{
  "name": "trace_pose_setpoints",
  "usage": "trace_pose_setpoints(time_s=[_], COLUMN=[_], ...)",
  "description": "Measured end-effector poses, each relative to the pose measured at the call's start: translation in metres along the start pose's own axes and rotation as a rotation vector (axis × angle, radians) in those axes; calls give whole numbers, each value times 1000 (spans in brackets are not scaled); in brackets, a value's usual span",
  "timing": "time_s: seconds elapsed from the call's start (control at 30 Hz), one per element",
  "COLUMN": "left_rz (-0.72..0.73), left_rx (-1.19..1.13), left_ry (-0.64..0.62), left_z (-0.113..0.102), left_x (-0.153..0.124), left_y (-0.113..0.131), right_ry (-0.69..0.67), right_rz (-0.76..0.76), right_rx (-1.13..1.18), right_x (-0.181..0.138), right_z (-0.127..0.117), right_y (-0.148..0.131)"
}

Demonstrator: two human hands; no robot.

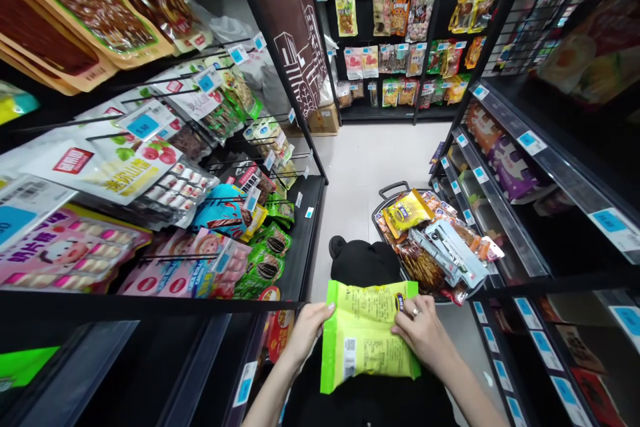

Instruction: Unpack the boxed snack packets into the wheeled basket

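Note:
A light green snack packet (367,337) lies back side up over my lap, printed text and a barcode showing. My left hand (306,332) grips its left edge with the fingers curled round it. My right hand (423,333), a ring on one finger, pinches the packet's right side near the top. Just beyond the packet, on the floor to the right, stands a black shopping basket (395,189) heaped with snack packets, a yellow packet (407,211) on top.
Snack packets hang on pegs along the left rack (210,147). A dark shelf unit with blue price tags (530,142) runs along the right. Between them a pale floor aisle (370,153) leads to a far wall of snacks and a cardboard box (324,119).

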State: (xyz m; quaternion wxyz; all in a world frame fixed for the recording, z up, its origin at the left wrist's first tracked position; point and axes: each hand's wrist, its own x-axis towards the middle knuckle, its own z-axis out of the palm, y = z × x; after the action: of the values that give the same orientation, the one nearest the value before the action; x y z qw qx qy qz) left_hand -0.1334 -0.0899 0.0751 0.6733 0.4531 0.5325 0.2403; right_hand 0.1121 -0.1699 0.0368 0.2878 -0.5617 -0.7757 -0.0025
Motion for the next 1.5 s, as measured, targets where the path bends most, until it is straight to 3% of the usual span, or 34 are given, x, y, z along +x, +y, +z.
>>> trace_pose_setpoints(time_s=[0.17, 0.2, 0.27, 0.33, 0.4, 0.47, 0.53, 0.6, 0.67, 0.77, 0.87, 0.97, 1.07, 1.13, 1.27, 1.5], left_rz=[30, 35, 117, 291, 470, 530, 466, 343, 244, 238, 247, 228, 247, 255, 247, 229], left_rx=[39, 137, 409, 626, 817, 1001, 1049, 948, 798, 695, 618, 421, 346, 302, 191, 250], left_ry=[139, 196, 198, 273, 281, 49, -273, -595, -716, -582, -328, -24, 160, 173, 69, -51], left_z=[-43, -53, -66, -63, -43, -14, 15, 34, 45, 48, 50, 59, 72, 78, 80, 64], left_x=[-18, -22, -28, -30, -24, -10, 9, 28, 42, 47, 34, 10, -10, -19, -27, -41], left_y=[-22, -21, -9, 15, 44, 71, 89, 96, 95, 85, 75, 69, 65, 61, 47, 34], right_ry=[154, 175, 205, 237, 266, 278, 277, 232, 164, 146, 173, 193, 239, 298, 405, 370], right_rz=[14, 25, -12, -145, -326, -516, -712, -873, -929, -748, -244, 180, 345, 387, 340, 50], right_rx=[29, 50, 77, 62, 34, 33, 55, 48, -18, -148, -136, 68, 97, 12, -28, -225], right_x=[-5, -4, 1, 9, 20, 30, 39, 46, 55, 66, 69, 58, 46, 42, 45, 39], right_z=[7, 8, 12, 16, 18, 17, 13, 5, -8, -33, -55, -61, -49, -38, -29, -38], right_y=[6, 4, -3, -13, -24, -29, -28, -19, -6, 12, 12, -12, -44, -57, -56, -53])
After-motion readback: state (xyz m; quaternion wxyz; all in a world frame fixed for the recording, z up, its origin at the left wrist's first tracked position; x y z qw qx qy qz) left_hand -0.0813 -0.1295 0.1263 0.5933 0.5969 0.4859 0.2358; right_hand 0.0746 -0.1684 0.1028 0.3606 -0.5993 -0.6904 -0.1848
